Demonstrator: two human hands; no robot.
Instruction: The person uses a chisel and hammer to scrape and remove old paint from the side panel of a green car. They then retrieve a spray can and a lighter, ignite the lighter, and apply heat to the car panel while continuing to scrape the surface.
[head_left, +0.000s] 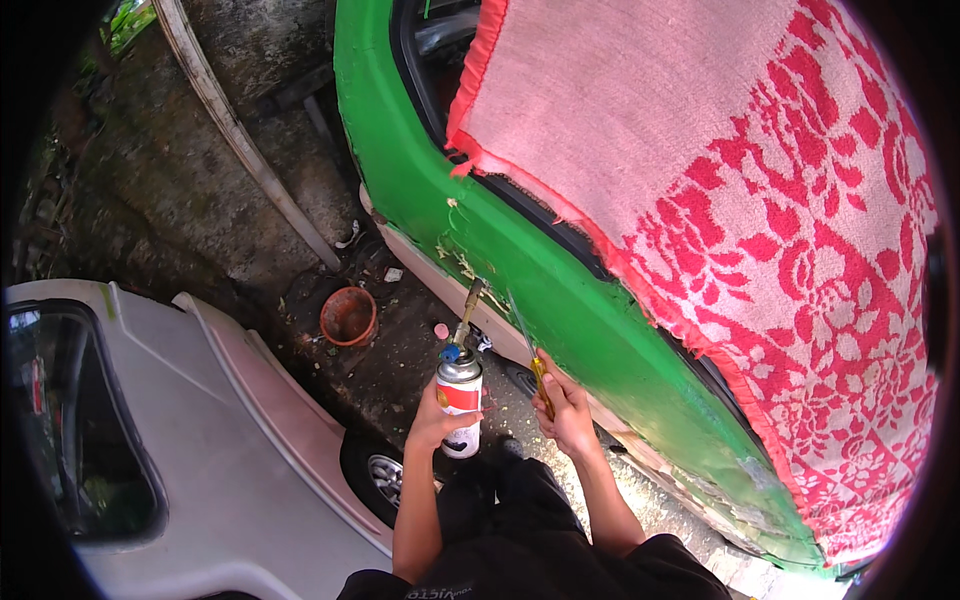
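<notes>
My left hand [432, 420] is wrapped round a blowtorch, a white and red gas canister [460, 398] with a brass nozzle [469, 308] and a blue knob [451, 353]. The nozzle points up at the green car panel [450, 215], near a patch of peeling, blistered paint [462, 258]. No flame can be made out. In my right hand [570, 415] is a yellow-handled screwdriver [542, 380], its long thin metal shaft slanting up toward the same panel. I cannot tell whether its tip touches the paint.
A red and white flowered cloth [760, 230] covers the green car's windows on the right. A pale car [220, 430] stands close on the left. Between them a terracotta pot [349, 315] sits on the littered ground, below a long leaning strip [245, 140].
</notes>
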